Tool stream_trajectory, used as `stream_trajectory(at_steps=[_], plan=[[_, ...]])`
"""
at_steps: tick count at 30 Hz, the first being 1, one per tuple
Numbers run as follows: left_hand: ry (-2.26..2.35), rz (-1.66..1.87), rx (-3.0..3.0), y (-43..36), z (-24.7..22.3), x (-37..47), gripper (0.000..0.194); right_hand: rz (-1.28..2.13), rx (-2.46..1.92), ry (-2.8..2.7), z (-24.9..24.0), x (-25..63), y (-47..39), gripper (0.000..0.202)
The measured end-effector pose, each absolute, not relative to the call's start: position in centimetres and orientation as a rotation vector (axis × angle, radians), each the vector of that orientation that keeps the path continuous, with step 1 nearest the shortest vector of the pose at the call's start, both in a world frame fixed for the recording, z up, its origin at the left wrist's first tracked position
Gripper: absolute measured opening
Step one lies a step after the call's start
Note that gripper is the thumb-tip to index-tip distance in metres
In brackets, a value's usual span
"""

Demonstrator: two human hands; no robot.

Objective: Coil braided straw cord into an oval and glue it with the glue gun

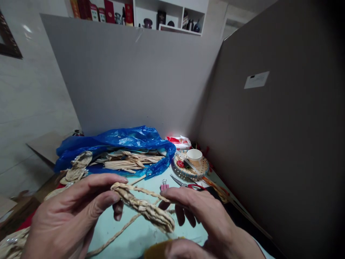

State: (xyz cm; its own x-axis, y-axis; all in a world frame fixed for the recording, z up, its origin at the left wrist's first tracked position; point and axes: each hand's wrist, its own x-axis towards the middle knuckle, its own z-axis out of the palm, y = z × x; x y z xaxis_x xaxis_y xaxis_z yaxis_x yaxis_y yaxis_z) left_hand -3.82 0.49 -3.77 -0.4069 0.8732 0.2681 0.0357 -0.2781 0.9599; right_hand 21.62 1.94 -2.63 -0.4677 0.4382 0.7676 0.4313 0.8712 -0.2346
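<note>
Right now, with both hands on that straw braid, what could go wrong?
The braid is pinched between the left hand and the right hand; easing either grip could let the plaiting loosen. Its loose tail trails across the table and may snag under a wrist. The scissors lie open-bladed just beyond the right fingers, so a forward reach might catch them.

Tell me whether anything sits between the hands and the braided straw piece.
Nothing visible does. The left hand and the right hand both already grip the straw braid, one at each end. The scissors and pink clip lie on the table behind it, apart from it.
</note>
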Motion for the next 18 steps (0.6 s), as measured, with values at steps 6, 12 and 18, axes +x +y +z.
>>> stream_trajectory(at_steps=[6,12,18], plan=[[1.357,1.638,1.227,0.7,-3.9,-3.7,0.027,0.116,-0.524,-2.165,-1.4,22.5,2.3,0.018],[1.354,1.463,1.135,0.6,-4.8,-3.4,0.034,0.035,-0.519,-2.07,0.3,22.3,1.8,0.024],[1.354,1.296,0.919,0.4,-5.3,-3.0,0.041,-0.338,-0.556,-2.07,2.9,21.3,0.7,0.029]])
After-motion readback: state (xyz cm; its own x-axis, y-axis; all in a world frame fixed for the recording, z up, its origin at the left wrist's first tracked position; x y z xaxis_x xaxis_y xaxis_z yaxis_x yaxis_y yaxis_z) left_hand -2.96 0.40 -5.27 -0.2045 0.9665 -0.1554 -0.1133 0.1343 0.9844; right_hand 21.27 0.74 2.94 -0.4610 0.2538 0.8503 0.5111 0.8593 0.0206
